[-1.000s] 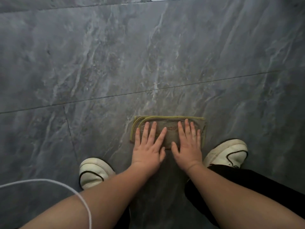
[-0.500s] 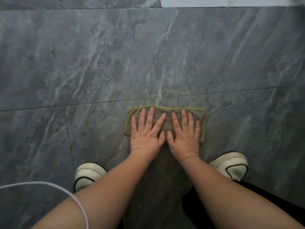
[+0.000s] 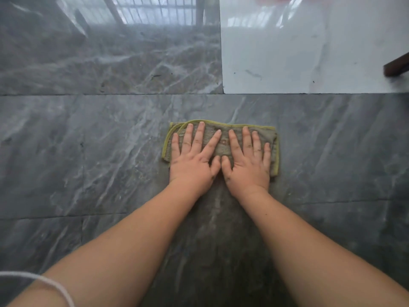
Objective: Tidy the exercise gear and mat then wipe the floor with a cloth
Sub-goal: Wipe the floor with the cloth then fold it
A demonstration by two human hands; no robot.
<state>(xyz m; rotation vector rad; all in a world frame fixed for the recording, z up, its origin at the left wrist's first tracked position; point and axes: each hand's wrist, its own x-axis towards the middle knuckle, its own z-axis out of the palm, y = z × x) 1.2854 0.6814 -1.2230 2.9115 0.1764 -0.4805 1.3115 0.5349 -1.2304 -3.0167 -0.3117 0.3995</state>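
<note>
A folded cloth [image 3: 223, 142], grey-brown with a yellow-green hem, lies flat on the dark grey marbled floor [image 3: 88, 151], a little right of the middle of the view. No container shows here.

The left hand [image 3: 194, 156] lies palm-down on the left half of the cloth, fingers straight and spread, the fingertips near its far hem. The right hand [image 3: 247, 160] lies flat in the same way on the right half, fingers straight and slightly fanned. The two thumbs almost touch at the cloth's near edge. Neither hand curls round anything; both press the cloth to the floor, and the heels of both hands reach past its near edge.

Behind the hands a darker streaked band of floor runs back between the forearms. Beyond the cloth a grout line crosses the floor, and past it sits a glossy white tile [image 3: 309, 52] on the right, with a dark furniture leg [image 3: 396, 67] at its right edge. A white cord [image 3: 44, 282] crosses the left forearm. Bare floor spreads to both sides of the cloth.
</note>
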